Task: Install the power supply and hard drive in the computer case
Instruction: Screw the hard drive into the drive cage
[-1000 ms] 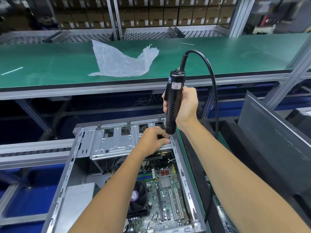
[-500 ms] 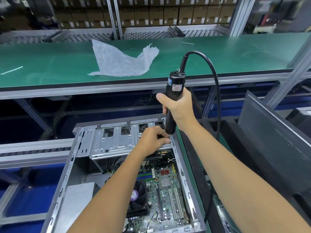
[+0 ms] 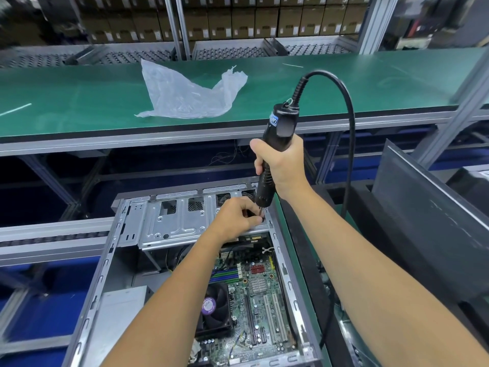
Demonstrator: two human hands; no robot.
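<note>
You look down into an open grey steel computer case (image 3: 87, 308) lying on its side, its green motherboard (image 3: 254, 295) exposed. Across the case's far end sits a silver perforated metal drive cage (image 3: 174, 221). Your right hand (image 3: 284, 168) wraps firmly around a black corded electric screwdriver (image 3: 275, 152), held nearly upright, with its tip down at the cage's right corner. Your left hand (image 3: 235, 219) rests on that same corner, its fingers curled at the screwdriver's tip; you cannot tell whether they pinch a screw. A black CPU fan (image 3: 215, 311) sits on the motherboard nearer you. Beyond the case, a crumpled clear plastic bag (image 3: 188, 96) lies on the green table (image 3: 79, 102).
</note>
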